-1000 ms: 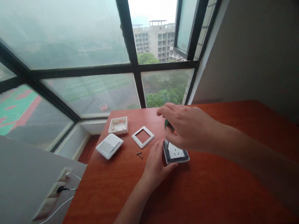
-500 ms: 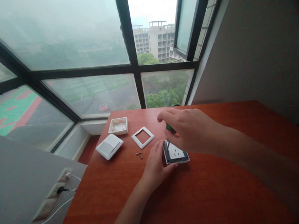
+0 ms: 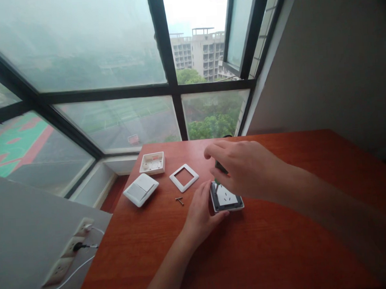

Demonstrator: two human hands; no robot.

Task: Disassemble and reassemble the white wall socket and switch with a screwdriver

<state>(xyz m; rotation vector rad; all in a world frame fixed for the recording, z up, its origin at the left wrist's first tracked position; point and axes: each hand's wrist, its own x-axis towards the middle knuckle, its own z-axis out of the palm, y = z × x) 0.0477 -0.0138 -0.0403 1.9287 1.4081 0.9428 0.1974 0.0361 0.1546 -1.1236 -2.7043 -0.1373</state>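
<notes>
Left hand (image 3: 200, 215) clasps a dark-framed white square plastic socket (image 3: 227, 196), right hand (image 3: 242, 164) a green-handled screwdriver (image 3: 222, 167); 1 square white plastic box (image 3: 154, 171) stands open.

The socket (image 3: 226, 195) looks like smooth plastic, with a matt plastic surround (image 3: 230, 206). To its left, the switch (image 3: 140, 190) and the loose frame (image 3: 177, 183) are smooth plastic too, the screws (image 3: 180, 200) dull metal. Beneath it, the counter (image 3: 266, 244) has smooth, faintly glossy wood grain.

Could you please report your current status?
Left hand holding socket; right hand gripping green tool at its corner, partly blocking view; loose screws lying left.
</notes>
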